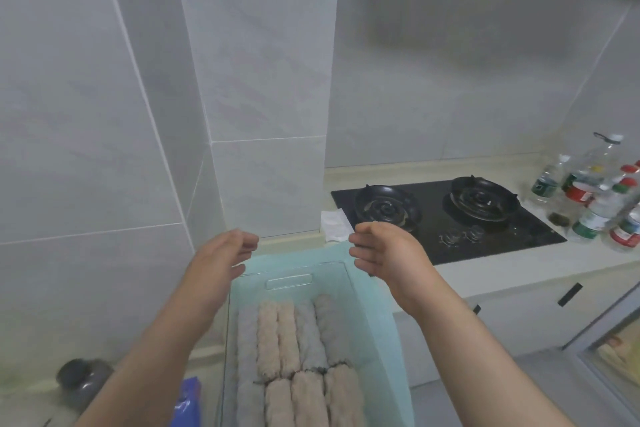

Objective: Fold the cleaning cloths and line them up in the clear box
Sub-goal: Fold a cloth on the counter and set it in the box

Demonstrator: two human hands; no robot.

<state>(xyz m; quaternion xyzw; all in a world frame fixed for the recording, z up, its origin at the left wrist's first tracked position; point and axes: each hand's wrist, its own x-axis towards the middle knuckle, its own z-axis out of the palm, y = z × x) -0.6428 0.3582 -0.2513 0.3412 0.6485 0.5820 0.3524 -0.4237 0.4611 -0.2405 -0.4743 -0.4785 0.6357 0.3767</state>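
A clear box (289, 281) stands on a light blue mat (381, 329) on the counter in front of me. Inside it lie several rolled cleaning cloths (298, 350), grey and pinkish, lined up side by side in two rows. My left hand (221, 260) hovers above the box's far left corner, fingers loosely curled, holding nothing. My right hand (384, 250) hovers above the far right corner, palm turned inward, fingers relaxed and empty. Neither hand touches the box.
A black two-burner gas hob (446, 218) sits to the right, with a white tissue (334, 226) by its left edge. Several plastic bottles (595, 198) crowd the far right. A grey round object (81, 381) and a blue packet (188, 402) lie at lower left. Tiled walls stand close behind.
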